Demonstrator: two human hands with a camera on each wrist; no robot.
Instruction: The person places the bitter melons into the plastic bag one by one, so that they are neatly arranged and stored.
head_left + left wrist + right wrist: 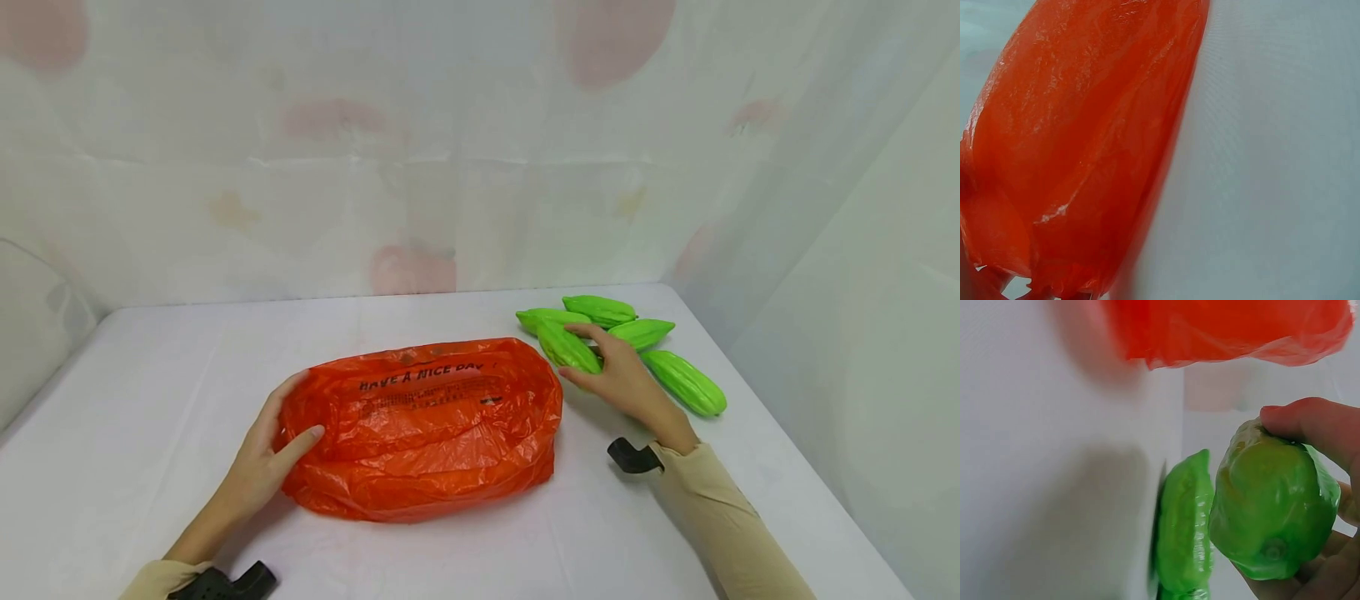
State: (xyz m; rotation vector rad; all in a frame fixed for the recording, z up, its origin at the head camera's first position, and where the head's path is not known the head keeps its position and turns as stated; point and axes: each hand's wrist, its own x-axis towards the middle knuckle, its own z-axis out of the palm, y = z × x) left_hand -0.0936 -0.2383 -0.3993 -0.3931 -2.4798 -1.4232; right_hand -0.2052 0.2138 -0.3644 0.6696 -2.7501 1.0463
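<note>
A red plastic bag (420, 492) lies with its wide mouth open, black print on its inner wall. At its left end my left hand (258, 454) grips the rim, thumb inside the mouth and the other fingers behind the film. Just past the bag's right end, my right hand (626, 379) holds a green ridged bitter melon (566, 348) between thumb and fingers. In the right wrist view that held melon (1272, 506) is off the table, its blunt end toward the camera. The left wrist view shows mostly the bag's outer side (1085, 137); the left fingers are largely hidden there.
Several more bitter melons lie at the back right: one (600, 310) farthest back, one (642, 333) behind the right hand, and one (684, 382) nearer the right edge. A white cloth covers the table (150, 400). Patterned curtains (480, 208) hang behind and at the sides.
</note>
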